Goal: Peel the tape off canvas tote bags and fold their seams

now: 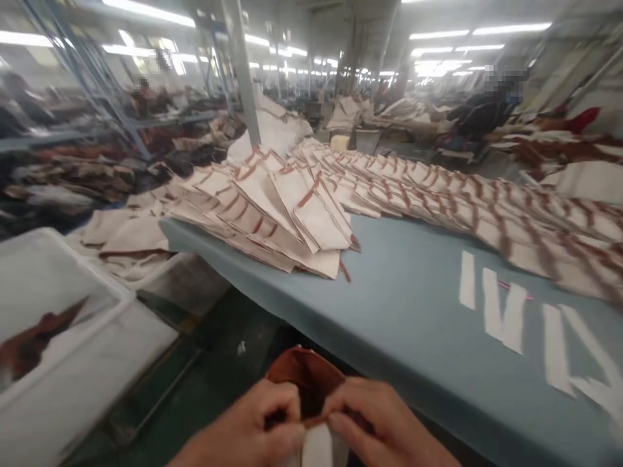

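Note:
Both my hands are low at the bottom edge, close together. My left hand (253,425) and my right hand (377,425) each pinch the top of a brown fabric piece (304,376) with a cream part (316,451) showing between my fingers. The fabric is held in front of the near edge of the grey-blue table (403,305), below its surface. On the table lies a long fanned row of cream fabric pieces with brown straps (302,207), overlapping like shingles from the left corner to the far right.
White tape strips (506,318) are stuck on the table at the right. A white plastic bin (63,318) holding a brown piece stands at the left. Cream pieces (126,240) lie beside it. A person (481,117) works far back right. A metal post (246,78) rises behind the stack.

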`<state>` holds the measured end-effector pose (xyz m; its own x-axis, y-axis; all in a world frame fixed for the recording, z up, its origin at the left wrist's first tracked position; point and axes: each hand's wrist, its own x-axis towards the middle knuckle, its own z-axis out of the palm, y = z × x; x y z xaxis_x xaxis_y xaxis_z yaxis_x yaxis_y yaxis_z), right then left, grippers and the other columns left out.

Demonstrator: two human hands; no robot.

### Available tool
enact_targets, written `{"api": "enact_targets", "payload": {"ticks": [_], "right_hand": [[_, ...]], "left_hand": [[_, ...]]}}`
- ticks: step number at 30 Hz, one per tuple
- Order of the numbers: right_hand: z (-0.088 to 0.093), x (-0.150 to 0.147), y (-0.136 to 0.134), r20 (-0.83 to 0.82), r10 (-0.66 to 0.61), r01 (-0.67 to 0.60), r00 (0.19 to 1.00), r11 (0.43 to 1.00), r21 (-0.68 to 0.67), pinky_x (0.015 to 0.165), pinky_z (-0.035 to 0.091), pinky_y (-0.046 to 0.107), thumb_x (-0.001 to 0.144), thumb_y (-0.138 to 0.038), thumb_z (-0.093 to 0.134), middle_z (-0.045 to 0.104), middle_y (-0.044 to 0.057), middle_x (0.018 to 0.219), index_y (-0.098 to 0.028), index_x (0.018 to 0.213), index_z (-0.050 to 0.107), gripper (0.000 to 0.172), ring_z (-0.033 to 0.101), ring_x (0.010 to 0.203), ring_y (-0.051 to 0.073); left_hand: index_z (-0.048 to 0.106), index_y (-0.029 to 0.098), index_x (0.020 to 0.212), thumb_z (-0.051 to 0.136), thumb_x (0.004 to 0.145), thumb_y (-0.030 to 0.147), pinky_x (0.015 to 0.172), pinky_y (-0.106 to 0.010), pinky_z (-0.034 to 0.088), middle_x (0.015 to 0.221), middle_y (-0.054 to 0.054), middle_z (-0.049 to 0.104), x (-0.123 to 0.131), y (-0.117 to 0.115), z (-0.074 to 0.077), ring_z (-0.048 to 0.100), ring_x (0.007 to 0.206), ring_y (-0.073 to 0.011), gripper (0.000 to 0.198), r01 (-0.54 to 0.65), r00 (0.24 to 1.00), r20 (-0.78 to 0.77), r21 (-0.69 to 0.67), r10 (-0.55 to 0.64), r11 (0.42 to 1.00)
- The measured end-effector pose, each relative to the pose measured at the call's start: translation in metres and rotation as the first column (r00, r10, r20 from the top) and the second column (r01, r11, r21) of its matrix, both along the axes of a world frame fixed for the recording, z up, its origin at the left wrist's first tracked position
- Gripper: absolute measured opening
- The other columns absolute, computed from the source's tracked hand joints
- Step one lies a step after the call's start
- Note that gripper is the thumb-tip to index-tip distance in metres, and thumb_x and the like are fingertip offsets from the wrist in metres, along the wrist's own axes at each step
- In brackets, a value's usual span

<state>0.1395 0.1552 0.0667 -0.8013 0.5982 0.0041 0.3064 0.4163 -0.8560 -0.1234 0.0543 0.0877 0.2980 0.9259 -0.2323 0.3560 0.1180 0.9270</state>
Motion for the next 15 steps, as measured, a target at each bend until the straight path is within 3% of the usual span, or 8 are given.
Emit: {"api": "enact_targets", "payload": {"ticks": [2, 7, 12, 15], "right_hand": [[0.027, -0.014, -0.006, 0.038, 0.076, -0.076, 0.996, 0.997, -0.016, 0.083, 0.055, 0.033, 0.104, -0.028, 0.061, 0.084, 0.005, 0.094, -0.025, 0.1, 0.084, 0.023, 0.077, 0.087, 0.022], [0.062, -0.041, -0.016, 0.059, 0.073, -0.072, 0.996, 0.997, -0.02, 0.073, 0.044, 0.028, 0.101, -0.021, 0.064, 0.077, 0.002, 0.086, -0.019, 0.095, 0.082, 0.019, 0.065, 0.075, 0.016], [0.071, -0.025, -0.034, 0.055, 0.034, -0.032, 0.998, 0.999, -0.042, 0.068, 0.04, 0.026, 0.1, -0.021, 0.064, 0.075, 0.0, 0.084, -0.017, 0.094, 0.081, 0.018, 0.059, 0.071, 0.013], [0.072, -0.008, -0.042, 0.041, -0.029, 0.032, 0.999, 0.997, -0.07, 0.063, 0.039, 0.025, 0.1, -0.024, 0.064, 0.071, -0.001, 0.079, -0.017, 0.094, 0.081, 0.019, 0.055, 0.067, 0.013]], "left_hand": [[0.057, 0.021, 0.08, 0.049, 0.108, 0.087, 0.066, -0.029, 0.042, 0.078, 0.004, 0.049, -0.01, -0.011, -0.007, 0.049, 0.073, -0.0168, 0.072, -0.026, 0.997, 0.072, 0.013, 0.025, 1.0], [0.059, 0.021, 0.08, 0.027, 0.115, 0.081, 0.071, -0.031, 0.037, 0.079, 0.003, 0.049, -0.036, -0.019, -0.008, 0.045, 0.074, -0.0183, 0.077, -0.054, 0.997, 0.056, 0.121, 0.047, 0.991], [0.061, 0.021, 0.08, 0.029, 0.118, 0.066, 0.066, -0.029, 0.035, 0.076, 0.004, 0.049, -0.032, -0.016, 0.003, 0.043, 0.07, -0.0169, 0.067, 0.048, 0.997, 0.051, 0.158, -0.057, 0.986], [0.064, 0.021, 0.081, 0.047, 0.112, 0.055, 0.065, -0.027, 0.037, 0.077, 0.004, 0.055, -0.014, -0.013, 0.013, 0.049, 0.071, -0.0165, 0.049, 0.105, 0.994, -0.001, 0.175, -0.107, 0.979]]}}
